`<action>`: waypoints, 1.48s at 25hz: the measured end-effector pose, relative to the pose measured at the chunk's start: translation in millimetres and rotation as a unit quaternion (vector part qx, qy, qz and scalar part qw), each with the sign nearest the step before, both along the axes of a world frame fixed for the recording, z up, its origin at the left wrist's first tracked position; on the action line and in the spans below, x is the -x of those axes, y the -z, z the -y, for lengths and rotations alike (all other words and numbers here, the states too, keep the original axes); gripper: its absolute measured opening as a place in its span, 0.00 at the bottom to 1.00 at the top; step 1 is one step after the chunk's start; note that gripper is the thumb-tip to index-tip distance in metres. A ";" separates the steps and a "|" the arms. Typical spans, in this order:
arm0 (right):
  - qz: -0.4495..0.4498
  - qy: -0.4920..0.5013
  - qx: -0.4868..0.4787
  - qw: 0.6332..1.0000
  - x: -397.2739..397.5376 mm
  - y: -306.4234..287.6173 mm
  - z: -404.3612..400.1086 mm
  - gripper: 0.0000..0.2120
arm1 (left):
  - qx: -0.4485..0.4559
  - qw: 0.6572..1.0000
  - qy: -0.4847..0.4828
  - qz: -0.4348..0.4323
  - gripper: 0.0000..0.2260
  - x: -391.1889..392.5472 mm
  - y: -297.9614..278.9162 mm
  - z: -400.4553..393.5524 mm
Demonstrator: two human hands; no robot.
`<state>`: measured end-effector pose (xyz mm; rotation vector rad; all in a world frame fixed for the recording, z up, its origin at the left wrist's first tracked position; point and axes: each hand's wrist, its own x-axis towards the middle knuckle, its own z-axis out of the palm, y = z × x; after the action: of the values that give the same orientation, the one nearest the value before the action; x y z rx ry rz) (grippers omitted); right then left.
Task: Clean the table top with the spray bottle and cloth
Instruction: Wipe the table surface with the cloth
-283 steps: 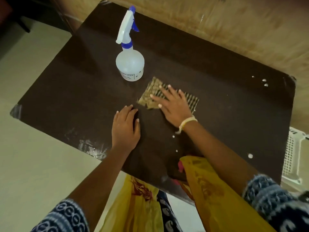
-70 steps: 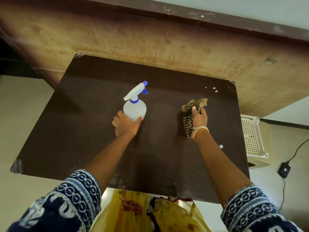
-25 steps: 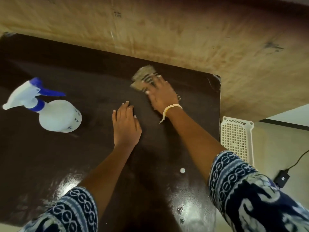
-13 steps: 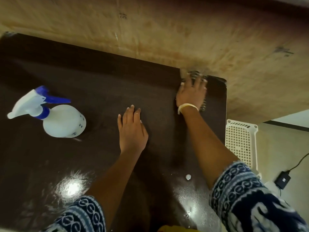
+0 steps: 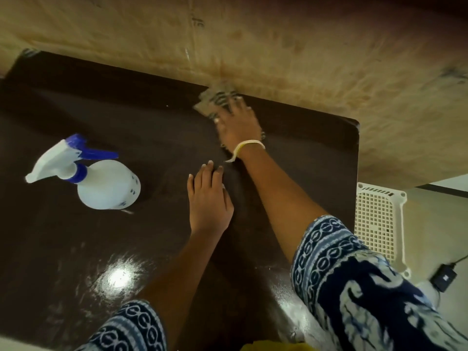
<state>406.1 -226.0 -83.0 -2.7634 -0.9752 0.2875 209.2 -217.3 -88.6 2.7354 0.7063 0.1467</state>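
Cloth (image 5: 218, 100), striped and rumpled, under right hand (image 5: 238, 122) on glossy table (image 5: 316, 138).

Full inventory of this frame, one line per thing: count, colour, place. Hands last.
table top: 1, dark brown, glossy, fills most of the view
spray bottle: 1, white with blue trigger and collar, standing on the table's left part
cloth: 1, tan with dark stripes, at the table's far edge, under the right hand
wall: 1, mottled tan, behind the table
basket: 1, white plastic lattice, on the floor right of the table
adapter: 1, black with cable, on the floor at far right
bangle: 1, pale yellow, on the right wrist
sleeves: 2, navy and white pattern, bottom of view
left hand: flat on the table, centre
right hand: pressing the cloth
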 end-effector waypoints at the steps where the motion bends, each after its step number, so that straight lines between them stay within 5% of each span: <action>1: 0.006 0.059 -0.001 0.998 -10.4 1.6 25.9 0.23 | -0.006 1.000 0.003 -0.004 0.19 0.7 0.0 0.1; 6: 0.032 0.250 0.001 0.968 -38.4 5.6 148.9 0.24 | -0.010 1.000 0.006 -0.013 0.20 1.2 -1.0 0.0; 10: 0.034 0.293 0.008 0.955 -25.4 6.4 172.4 0.25 | -0.011 1.000 0.010 -0.016 0.20 1.7 -0.9 -0.5; 20: 0.029 -0.061 0.014 0.998 151.7 7.2 170.6 0.23 | -0.009 1.000 0.026 0.004 0.20 3.1 -1.0 -0.6; 25: 0.042 0.216 0.012 0.975 109.9 7.7 254.1 0.27 | 0.004 0.999 0.048 0.005 0.18 9.6 2.9 -3.9; 29: 0.039 0.294 0.028 0.954 122.9 5.4 233.1 0.27 | 0.050 0.993 0.100 0.023 0.17 41.0 -1.1 -3.7; 37: 0.020 -0.071 0.007 0.997 282.8 8.8 124.8 0.23 | 0.052 0.998 0.021 0.021 0.15 151.5 -4.9 5.8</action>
<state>123.3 -350.8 -91.8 -2.7268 -1.1861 0.2607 57.7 -223.0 -83.7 2.6381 0.6252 0.1533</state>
